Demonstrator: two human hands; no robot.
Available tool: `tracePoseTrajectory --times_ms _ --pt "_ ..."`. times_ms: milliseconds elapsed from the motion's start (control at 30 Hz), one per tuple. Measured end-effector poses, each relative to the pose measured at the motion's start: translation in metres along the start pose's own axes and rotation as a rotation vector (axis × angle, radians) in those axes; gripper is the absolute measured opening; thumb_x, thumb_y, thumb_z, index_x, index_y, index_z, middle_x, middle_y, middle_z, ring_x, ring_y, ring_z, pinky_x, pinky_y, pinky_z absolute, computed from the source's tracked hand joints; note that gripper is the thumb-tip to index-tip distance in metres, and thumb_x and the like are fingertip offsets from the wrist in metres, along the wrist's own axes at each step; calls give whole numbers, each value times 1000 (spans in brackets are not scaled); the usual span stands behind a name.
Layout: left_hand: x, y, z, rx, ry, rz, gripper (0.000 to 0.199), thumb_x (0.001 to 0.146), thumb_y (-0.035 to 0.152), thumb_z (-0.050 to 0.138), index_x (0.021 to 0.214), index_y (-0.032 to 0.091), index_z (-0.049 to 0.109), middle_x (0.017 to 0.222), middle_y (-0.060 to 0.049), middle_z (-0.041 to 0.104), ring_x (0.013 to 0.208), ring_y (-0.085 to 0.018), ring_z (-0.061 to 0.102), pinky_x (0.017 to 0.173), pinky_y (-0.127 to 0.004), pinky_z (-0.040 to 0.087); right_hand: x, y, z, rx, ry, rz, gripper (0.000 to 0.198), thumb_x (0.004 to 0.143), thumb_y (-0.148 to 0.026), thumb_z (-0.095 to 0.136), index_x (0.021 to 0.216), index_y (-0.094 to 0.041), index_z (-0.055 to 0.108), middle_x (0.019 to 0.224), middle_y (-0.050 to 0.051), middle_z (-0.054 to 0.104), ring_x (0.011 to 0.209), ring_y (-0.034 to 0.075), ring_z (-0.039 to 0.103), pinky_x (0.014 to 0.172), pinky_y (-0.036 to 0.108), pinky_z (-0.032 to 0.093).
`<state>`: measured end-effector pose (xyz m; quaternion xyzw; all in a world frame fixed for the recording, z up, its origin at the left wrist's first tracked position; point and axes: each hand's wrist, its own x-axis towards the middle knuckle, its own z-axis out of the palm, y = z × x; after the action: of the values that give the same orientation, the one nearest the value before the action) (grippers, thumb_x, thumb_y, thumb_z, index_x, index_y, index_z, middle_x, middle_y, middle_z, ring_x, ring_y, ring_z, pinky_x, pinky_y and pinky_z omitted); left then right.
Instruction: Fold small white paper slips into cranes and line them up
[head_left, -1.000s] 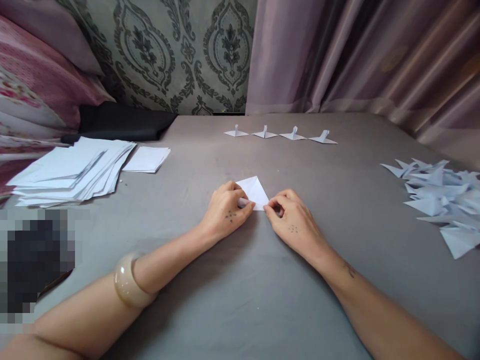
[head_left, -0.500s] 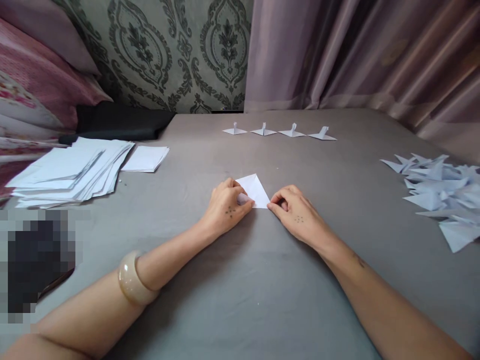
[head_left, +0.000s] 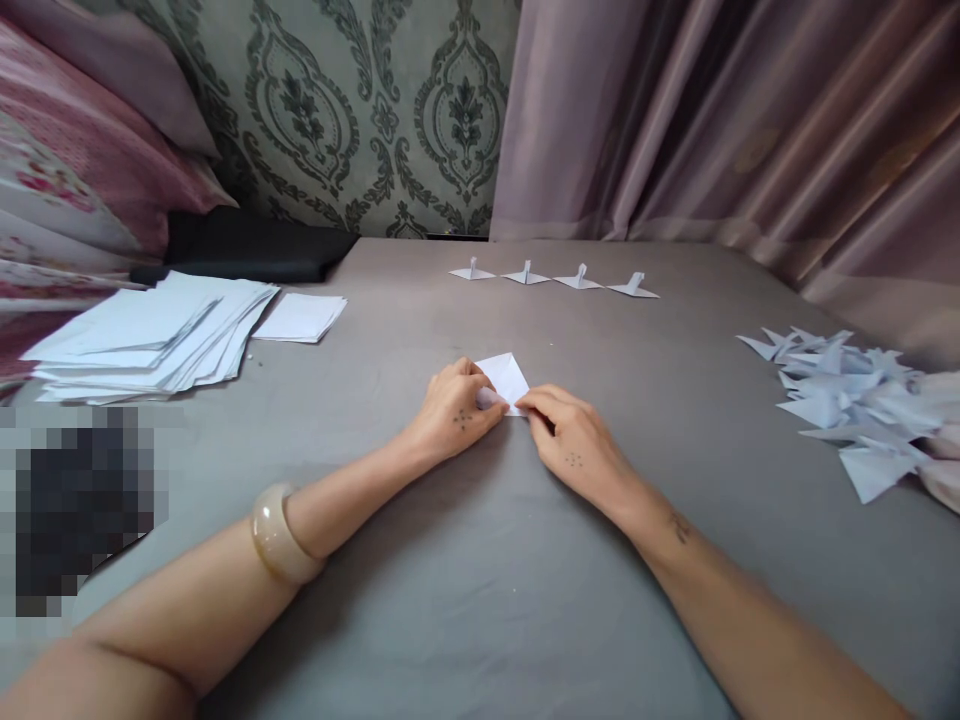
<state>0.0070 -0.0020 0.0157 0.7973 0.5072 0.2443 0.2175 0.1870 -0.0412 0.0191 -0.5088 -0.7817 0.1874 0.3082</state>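
Observation:
A small piece of white folded paper (head_left: 507, 374) lies on the grey cloth between my hands, its pointed corner facing away from me. My left hand (head_left: 456, 408) is closed on its left side, thumb pressed near the front edge; the fingers cover that part of the sheet. From the right, my right hand (head_left: 576, 435) pinches the paper's right corner, folded inward, with its fingertips close to my left thumb. Farther back stands a row of folded paper birds (head_left: 527, 275), wings spread and necks upright.
To the right lies a heap of folded paper birds (head_left: 832, 385). On the left are a large stack of white paper (head_left: 142, 340) and a smaller stack (head_left: 300, 318). Behind them sits a black folded item (head_left: 255, 245). A pixelated dark object (head_left: 82, 500) lies near my left arm.
My right hand has moved left, bringing the paper's right corner inward toward my left thumb. My left hand stays on the paper. The view has shifted slightly.

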Motion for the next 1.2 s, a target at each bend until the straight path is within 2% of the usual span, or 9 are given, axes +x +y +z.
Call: tracePoseTrajectory --times_ms 167,300,500,700,833,933,1033,1100,1200 --pt "0 -11 -16 -93 -163 91 22 81 39 61 78 17 66 99 -6 56 85 -18 54 78 -35 45 -7 0 2 -130 -55 -57 34 85 -4 40 102 -16 66 104 9 62 95 20 58 85 33 46" --pt "4 -23 -24 -82 -232 217 22 85 36 57 75 18 64 101 -5 58 91 -19 54 89 -37 40 -9 -3 2 -194 -87 -63 37 84 -2 38 104 -16 66 105 10 60 96 21 56 86 34 47" --pt "8 -31 -26 -33 -328 270 19 90 26 47 96 22 64 109 -5 60 104 -22 49 96 -42 32 -11 -6 2 -230 -98 -68 39 85 -3 36 107 -18 65 106 9 59 97 22 55 85 34 48" --pt "5 -26 -23 83 -185 340 21 90 19 44 96 22 64 116 -6 57 111 -23 44 98 -44 28 -11 -5 4 -283 -113 -67 41 87 -4 34 113 -18 63 108 11 57 99 23 52 82 36 50" --pt "2 -19 -18 230 74 354 26 91 29 49 115 26 58 133 -11 44 121 -29 36 99 -47 27 -12 -5 5 -291 -126 -84 43 87 -5 34 116 -20 62 108 11 56 100 23 51 81 37 50" --pt "0 -15 -14 304 199 335 40 89 39 53 124 20 49 125 -15 47 111 -27 43 93 -44 33 -12 -5 5 -294 -145 -79 45 87 -5 34 116 -22 62 108 10 55 100 24 51 80 36 50" --pt "-1 -15 -11 309 112 398 24 94 34 44 107 18 57 108 -11 58 95 -22 51 85 -37 38 -12 -5 3 -280 -147 -75 44 87 -5 35 115 -24 64 108 10 55 100 23 51 81 36 50" --pt "-2 -16 -9 265 8 470 25 97 28 38 98 18 61 102 -9 62 91 -19 54 83 -34 40 -11 -5 1 -245 -146 -74 43 86 -5 36 113 -24 65 107 10 56 99 23 52 83 36 49" --pt "-3 -16 -8 170 -83 536 29 97 22 36 98 17 64 101 -9 65 92 -17 57 83 -30 43 -9 -3 -4 -122 -149 -50 41 85 -6 39 108 -24 68 105 9 58 98 20 55 86 35 47"
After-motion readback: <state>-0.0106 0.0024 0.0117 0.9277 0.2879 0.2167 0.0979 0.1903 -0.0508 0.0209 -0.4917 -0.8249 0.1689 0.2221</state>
